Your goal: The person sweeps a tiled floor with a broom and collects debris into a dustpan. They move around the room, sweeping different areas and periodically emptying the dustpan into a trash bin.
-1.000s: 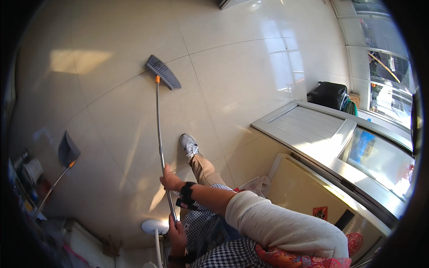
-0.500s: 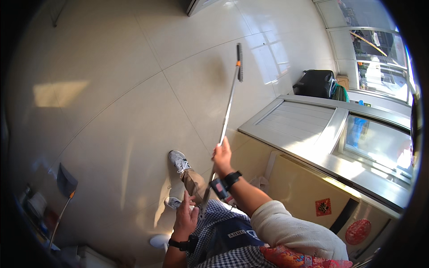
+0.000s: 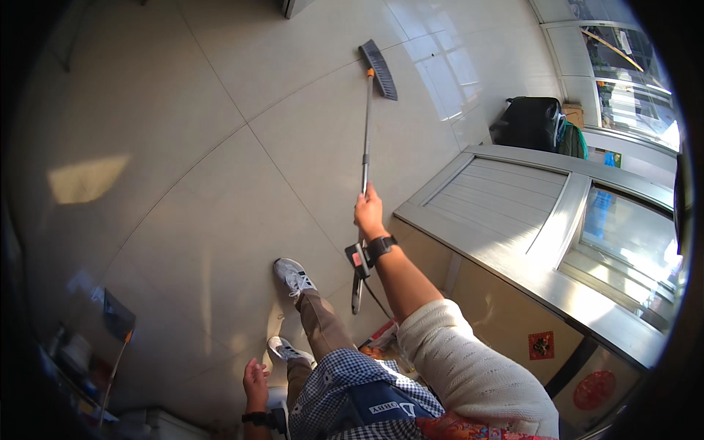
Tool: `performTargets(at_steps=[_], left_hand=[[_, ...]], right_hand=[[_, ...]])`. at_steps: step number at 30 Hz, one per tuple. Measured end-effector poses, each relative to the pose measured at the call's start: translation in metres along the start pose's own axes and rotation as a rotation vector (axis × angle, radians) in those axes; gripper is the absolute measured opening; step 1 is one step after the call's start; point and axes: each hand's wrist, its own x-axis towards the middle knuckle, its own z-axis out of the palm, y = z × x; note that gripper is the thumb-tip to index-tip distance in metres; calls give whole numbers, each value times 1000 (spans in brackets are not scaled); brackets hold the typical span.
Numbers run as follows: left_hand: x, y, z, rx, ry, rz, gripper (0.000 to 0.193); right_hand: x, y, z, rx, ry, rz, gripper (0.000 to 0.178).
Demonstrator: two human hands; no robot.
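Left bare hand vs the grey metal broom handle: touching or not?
Apart. The head view shows the left bare hand well left of the grey metal broom handle, with brown trouser legs visible between them.

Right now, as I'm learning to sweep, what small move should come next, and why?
Perhaps bring the left hand to the near end of the broom handle: that hand looks empty, and only the right hand grips the handle, leaving its near end unheld.
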Motion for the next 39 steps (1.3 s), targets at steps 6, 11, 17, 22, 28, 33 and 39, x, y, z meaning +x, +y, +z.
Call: performTargets(at_steps=[6, 11, 17, 22, 28, 33, 39], left_hand=[[1, 19, 10, -15, 21, 65, 36], [-2, 18, 5, -31, 46, 131, 35], [-1, -19, -3, -149, 101, 176, 34], [-5, -61, 8, -326, 151, 234, 30], [-23, -106, 20, -447, 199, 31, 32], [-34, -134, 32, -442, 214, -54, 32], [-33, -160, 30, -579, 289, -17, 32]], right_hand=[[-191, 3, 57, 47, -290, -133, 48], [-293, -15, 30, 36, -597, -78, 47], [-283, -37, -2, 132, -595, -164, 45], [-106, -122, 87, -215, -292, -542, 41], [-72, -126, 141, -459, -379, -369, 40], [-177, -49, 73, -584, -599, -324, 43], [-293, -71, 15, -575, -919, 108, 44]])
